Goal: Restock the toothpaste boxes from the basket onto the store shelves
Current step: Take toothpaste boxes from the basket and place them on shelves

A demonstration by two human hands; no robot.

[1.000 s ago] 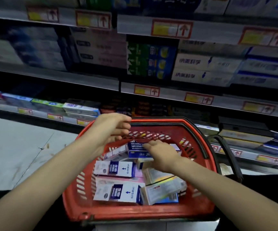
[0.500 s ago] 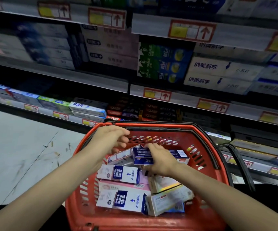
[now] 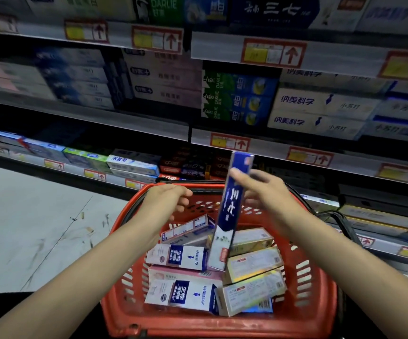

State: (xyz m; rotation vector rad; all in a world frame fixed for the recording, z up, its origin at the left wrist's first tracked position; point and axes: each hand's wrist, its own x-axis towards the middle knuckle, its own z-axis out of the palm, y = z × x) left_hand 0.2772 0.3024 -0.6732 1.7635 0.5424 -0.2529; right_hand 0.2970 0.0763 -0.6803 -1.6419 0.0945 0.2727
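In the head view, a change in the right hand (image 3: pixel 264 192) is seen against the frame of half a second ago: there it lay low in the red basket (image 3: pixel 198 321), spread over a dark blue toothpaste box lying flat at the far end. Now that blue box (image 3: pixel 232 206) has been lifted and stood almost on end, leaning slightly to the right. It is pinched near its upper part, with the thumb laid across the front face and the fingers hidden behind it. Its lower end is still over the basket, in front of the other boxes, and whether it touches them cannot be told. The left hand (image 3: pixel 166 199) is held over the far left rim much as before, its fingers loosely curled and nothing gripped. More of the upper shelving is taken in than earlier, so the head appears to have been raised toward the shelves. The pick can therefore be judged as made, with the carry to a shelf as the step now in hand. A similar dark blue box (image 3: pixel 273 11) is seen on the top shelf, which is probably the right place for this one. Several boxes are left in the basket, among them white-and-blue boxes (image 3: pixel 178 256) and pale yellow boxes (image 3: pixel 254 263), so most of the restocking is judged to remain.
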